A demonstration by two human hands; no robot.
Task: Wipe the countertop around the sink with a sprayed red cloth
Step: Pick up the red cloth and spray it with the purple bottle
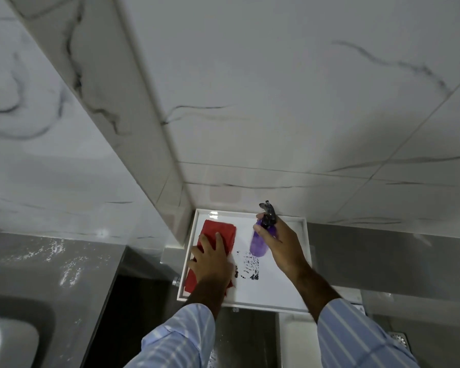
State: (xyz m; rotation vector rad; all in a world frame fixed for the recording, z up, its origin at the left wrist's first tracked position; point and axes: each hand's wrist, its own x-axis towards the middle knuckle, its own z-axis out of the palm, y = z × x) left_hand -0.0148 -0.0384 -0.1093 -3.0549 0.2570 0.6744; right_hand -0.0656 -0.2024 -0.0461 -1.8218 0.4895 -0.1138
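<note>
At the far left, the rim of the sink (pixel 16 330) sits in the grey countertop (pixel 51 266). Right of it, a white tray (pixel 276 293) rests in the corner of marble-tiled walls (pixel 276 102). The red cloth (pixel 218 232) lies on the tray's left side, and the left hand (pixel 213 261) presses flat on it, fingers spread. The right hand (pixel 284 243) grips a purple spray bottle (pixel 260 240), nozzle up, over the tray beside dark marks (pixel 248 265).

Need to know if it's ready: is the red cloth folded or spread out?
Folded: the red cloth lies as a compact layered rectangle under the left hand on the white tray.
</note>
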